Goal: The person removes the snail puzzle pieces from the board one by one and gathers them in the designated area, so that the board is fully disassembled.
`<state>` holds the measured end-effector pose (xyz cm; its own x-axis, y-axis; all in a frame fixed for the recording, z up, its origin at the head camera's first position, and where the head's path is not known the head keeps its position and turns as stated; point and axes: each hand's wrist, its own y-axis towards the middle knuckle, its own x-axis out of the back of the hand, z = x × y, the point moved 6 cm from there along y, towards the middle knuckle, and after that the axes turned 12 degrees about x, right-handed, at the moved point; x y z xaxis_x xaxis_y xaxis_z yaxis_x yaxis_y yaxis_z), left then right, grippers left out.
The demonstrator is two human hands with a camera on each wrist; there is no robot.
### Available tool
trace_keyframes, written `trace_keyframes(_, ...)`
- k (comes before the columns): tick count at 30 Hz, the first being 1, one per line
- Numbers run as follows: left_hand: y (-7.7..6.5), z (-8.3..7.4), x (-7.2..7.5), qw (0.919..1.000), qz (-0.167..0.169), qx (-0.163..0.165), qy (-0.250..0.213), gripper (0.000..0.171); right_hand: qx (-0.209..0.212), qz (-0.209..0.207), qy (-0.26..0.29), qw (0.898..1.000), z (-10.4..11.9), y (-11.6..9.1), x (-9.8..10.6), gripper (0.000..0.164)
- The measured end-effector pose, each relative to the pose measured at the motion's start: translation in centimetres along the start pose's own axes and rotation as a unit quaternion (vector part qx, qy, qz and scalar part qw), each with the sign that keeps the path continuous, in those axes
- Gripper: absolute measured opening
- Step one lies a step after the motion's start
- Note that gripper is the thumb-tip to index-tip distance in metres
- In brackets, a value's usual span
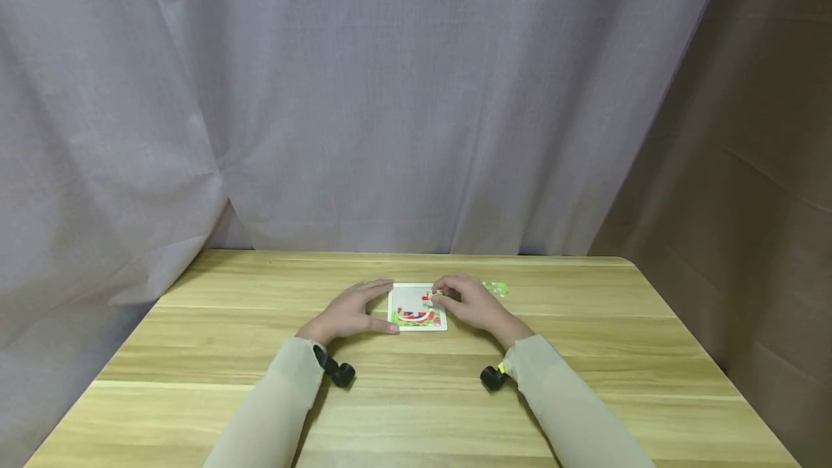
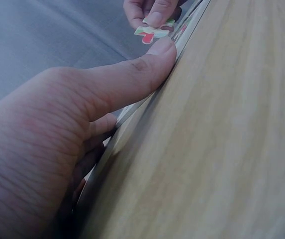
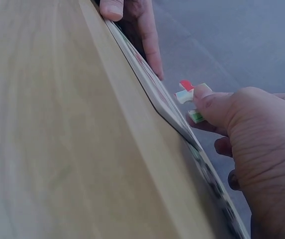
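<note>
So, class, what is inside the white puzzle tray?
Multicoloured pieces lie along the near side of the tray; pale base shows beyond. The right hand and its pinched piece cover the far right corner; anything there is hidden.

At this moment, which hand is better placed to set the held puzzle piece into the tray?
Probably the right hand: it pinches the puzzle piece over the tray, while the left hand touches the tray's left side, apparently steadying it.

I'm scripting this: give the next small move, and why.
Probably lower the puzzle piece into the tray, toward its bare far part: the right hand pinches the piece above it, pieces cover the near part, and the left hand rests at its left side.
</note>
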<state>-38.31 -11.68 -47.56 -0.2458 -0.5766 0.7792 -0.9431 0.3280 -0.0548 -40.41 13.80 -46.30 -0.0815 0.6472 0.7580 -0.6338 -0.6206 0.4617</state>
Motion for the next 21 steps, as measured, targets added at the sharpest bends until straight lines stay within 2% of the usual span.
trace_keyframes(12, 0.0, -0.2, 0.0, 1.0000, 0.000, -0.001, 0.007, 0.101, -0.023, -0.035, -0.003, 0.999, -1.3, -1.6, 2.0, 0.011)
trace_keyframes(21, 0.1, 0.0, 0.1, 0.9999, -0.001, -0.006, 0.010, 0.102, -0.049, -0.049, -0.017, 0.997, -2.7, -4.3, 4.8, 0.013)
